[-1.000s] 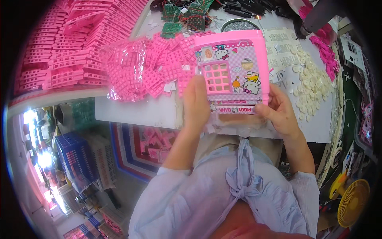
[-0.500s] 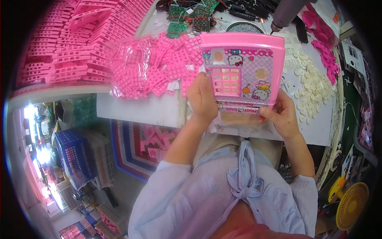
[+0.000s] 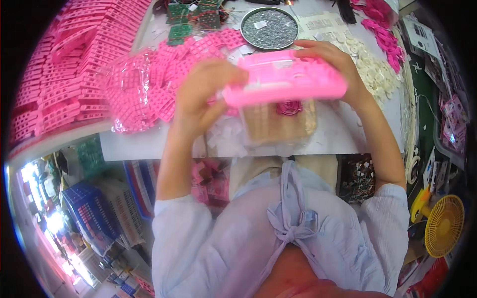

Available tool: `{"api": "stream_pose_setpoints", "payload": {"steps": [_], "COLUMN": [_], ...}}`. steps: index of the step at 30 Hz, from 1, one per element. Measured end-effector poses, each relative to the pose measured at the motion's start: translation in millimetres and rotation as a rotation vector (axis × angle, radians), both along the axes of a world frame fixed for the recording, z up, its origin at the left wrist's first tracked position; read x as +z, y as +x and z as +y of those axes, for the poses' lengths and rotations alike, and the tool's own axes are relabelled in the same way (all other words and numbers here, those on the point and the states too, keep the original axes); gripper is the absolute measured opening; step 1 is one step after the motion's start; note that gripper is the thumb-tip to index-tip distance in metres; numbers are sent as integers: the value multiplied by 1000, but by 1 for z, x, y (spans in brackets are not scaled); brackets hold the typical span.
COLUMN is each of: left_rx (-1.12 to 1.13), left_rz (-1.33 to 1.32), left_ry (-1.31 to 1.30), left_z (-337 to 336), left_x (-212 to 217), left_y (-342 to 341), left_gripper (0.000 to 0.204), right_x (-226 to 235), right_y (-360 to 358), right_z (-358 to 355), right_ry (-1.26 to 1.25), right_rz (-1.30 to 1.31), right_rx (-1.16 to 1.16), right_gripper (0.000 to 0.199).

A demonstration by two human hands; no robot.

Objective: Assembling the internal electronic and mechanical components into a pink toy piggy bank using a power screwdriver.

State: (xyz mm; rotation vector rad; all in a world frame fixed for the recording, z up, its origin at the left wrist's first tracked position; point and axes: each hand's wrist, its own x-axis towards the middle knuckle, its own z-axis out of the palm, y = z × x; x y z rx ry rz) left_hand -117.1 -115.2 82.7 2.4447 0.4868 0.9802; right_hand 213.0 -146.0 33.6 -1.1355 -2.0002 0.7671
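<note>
A pink plastic toy-bank panel (image 3: 293,82) is tilted up above the worktable, smeared by motion. Its far end is gripped by my right hand (image 3: 338,67), whose fingers curl over the top edge. My left hand (image 3: 201,94) is closed at the panel's left end, though blur softens its fingers. Below the panel lies a tan block (image 3: 278,126), and a small magenta coiled piece (image 3: 289,107) shows at the panel's lower edge. Pink grid pieces (image 3: 184,59) are heaped beside my left hand. Small cream discs (image 3: 380,79) are scattered beyond my right wrist.
Behind the panel stands a round dish of small metal screws (image 3: 251,37). Green circuit boards (image 3: 179,34) with wires lie at the far left. Stacked pink frames (image 3: 74,64) fill the left side. A yellow fan (image 3: 444,226) is at lower right.
The panel's printed face was toward me; it has been tipped so that its edge and inside now show. Both hands have turned with it, and the dish has come into fuller view.
</note>
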Motion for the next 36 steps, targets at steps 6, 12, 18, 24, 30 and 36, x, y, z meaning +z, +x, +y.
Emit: {"api": "stream_pose_setpoints", "payload": {"steps": [6,12,18,24,30,36], "left_rx": [23,67,45,39,39,50], "left_rz": [315,401,298,386,372,358], "left_ry": [-50,-116,-54,-90,-119,-140], "left_z": [-56,-57,-70,-78,-78,-80], "left_x": [-52,-43,-42,-57,-57,-58], "left_y": [-10,-6,37,39,40,41], "left_gripper": [44,45,45,43,40,38], "right_x": [-10,-16,-27,-8,-23,-38], "right_y": [-3,-15,-20,40,126,108], "right_z": [-25,-27,-37,-11,50,73], "right_ry": [80,208,249,-237,123,153], "right_rz": [-439,-578,-548,-68,-624,-846], "right_rx": [175,135,91,-468,-488,-332], "right_gripper": [66,79,76,35,25,23]}}
